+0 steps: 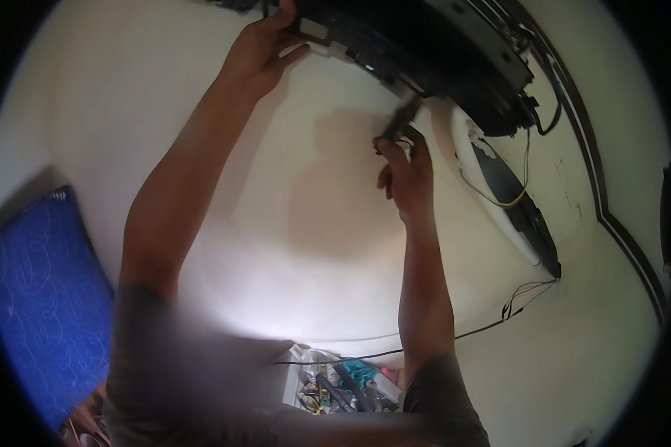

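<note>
A long black wall unit [417,45], which looks like the body of an indoor air conditioner, fills the upper part of the view. My left hand [265,56] is raised to its lower left edge, the fingers gripping around the frame there. Lower and to the right, my right hand [408,167] is closed on a short dark tool [401,119]. Its paler, blurred end points up at the unit's underside; whether it touches, I cannot tell. Below the unit's right end hangs a white and dark-grey cover panel [511,197] with a loose yellowish wire looped across it.
A box [292,387] of mixed tools and a teal cloth lies below, between my arms. A thin black cable [470,330] runs across the pale wall [328,276]. Dark trunking [600,201] bends down the right side. A blue patterned cushion or mattress [45,305] leans at left.
</note>
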